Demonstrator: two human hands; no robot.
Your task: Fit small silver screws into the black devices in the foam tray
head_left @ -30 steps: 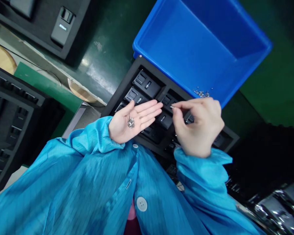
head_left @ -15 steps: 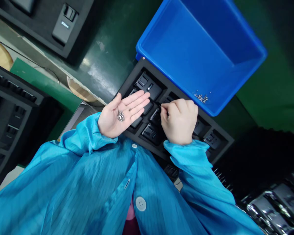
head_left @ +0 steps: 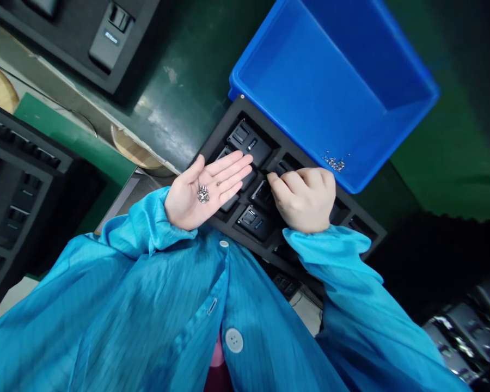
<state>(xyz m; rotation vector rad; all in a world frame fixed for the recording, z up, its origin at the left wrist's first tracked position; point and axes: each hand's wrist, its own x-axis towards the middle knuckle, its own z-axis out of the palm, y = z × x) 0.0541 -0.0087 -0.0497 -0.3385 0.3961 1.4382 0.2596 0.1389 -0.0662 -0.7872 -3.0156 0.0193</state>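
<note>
My left hand lies palm up with its fingers stretched flat. On the palm sits a little heap of small shiny metal pieces that look like screws, and a single one rests on the fingers. Beyond the fingertips is a black tray with compartments holding dark plastic units, some marked "Riton". My right hand is over the middle of this tray, thumb and fingers pinched together at one of the units. Whatever is between those fingertips is hidden.
A blue plastic bin stands against the tray's far side, with more small metal pieces in its near corner. Another black tray is at upper left, and a further one at left. Shiny dark parts lie at lower right.
My right hand, with a small metal piece visible in its pinch at first, has moved left and down onto the tray. My left hand has shifted slightly left, still flat with the heap.
</note>
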